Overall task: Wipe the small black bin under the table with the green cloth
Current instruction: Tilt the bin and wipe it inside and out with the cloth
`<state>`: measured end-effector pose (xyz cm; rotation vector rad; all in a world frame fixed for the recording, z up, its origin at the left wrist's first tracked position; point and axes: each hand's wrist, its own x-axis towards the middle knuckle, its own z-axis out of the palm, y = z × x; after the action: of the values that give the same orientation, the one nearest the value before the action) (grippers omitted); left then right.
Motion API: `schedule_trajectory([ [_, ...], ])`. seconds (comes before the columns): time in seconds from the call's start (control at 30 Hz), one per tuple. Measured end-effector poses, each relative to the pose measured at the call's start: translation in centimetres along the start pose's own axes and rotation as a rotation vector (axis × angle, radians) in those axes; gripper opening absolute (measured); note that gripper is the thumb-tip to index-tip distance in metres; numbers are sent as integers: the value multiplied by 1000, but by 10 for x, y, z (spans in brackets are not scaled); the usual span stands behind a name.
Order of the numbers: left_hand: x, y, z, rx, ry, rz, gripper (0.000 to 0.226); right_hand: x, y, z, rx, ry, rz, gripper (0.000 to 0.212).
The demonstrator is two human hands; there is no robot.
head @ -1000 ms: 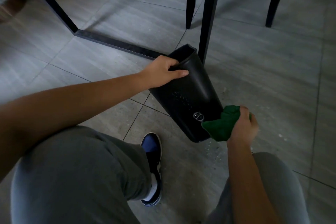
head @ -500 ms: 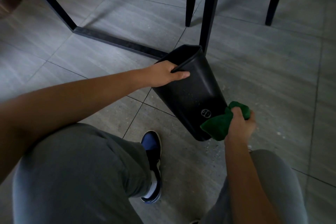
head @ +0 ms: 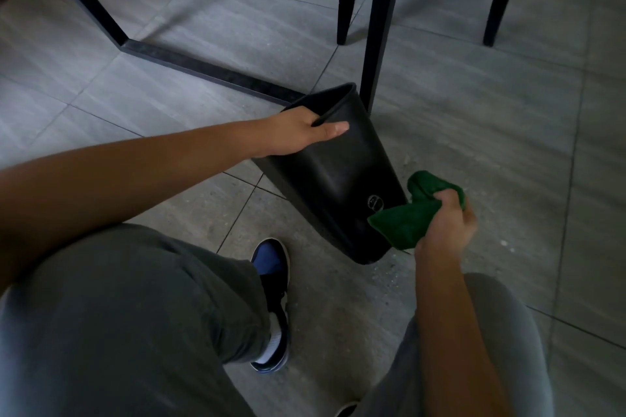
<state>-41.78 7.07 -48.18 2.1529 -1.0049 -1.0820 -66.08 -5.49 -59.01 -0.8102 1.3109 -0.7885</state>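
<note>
A dark table leg [head: 381, 27] stands just behind the small black bin [head: 333, 176], which tilts on the grey tiled floor [head: 491, 132] near a blue shoe [head: 271, 284]. The left hand [head: 298, 134] clasps the bin's rim, thumb laid outside. The right hand [head: 445, 223], fisted round the bunched green cloth [head: 406, 222], presses it against the bin's lower side.

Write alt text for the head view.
A left hand tilts a small black bin by its rim while the right hand presses a bunched green cloth against its lower side, above a grey tiled floor.
</note>
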Motion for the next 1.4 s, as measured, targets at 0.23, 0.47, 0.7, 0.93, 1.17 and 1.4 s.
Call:
schedule_trajectory([
  [0.23,2,-1,1,-80,81,-32,41,-2,17,7,-183,-63,-102,31],
  [0.47,4,-3,0,-130,96,-42,42,-6,42,9,-500,-137,-267,44],
  [0.7,2,-8,4,-108,89,-39,39,-35,62,24,-592,-167,-434,67],
  [0.93,-4,1,12,-31,125,-43,62,-73,16,105,-562,-338,-794,53],
  [1.17,-5,-17,-6,-53,190,-100,64,-37,31,120,-715,-263,-934,41],
  [1.4,-7,-33,-14,-73,170,-160,65,-23,76,37,-824,-42,-533,51],
])
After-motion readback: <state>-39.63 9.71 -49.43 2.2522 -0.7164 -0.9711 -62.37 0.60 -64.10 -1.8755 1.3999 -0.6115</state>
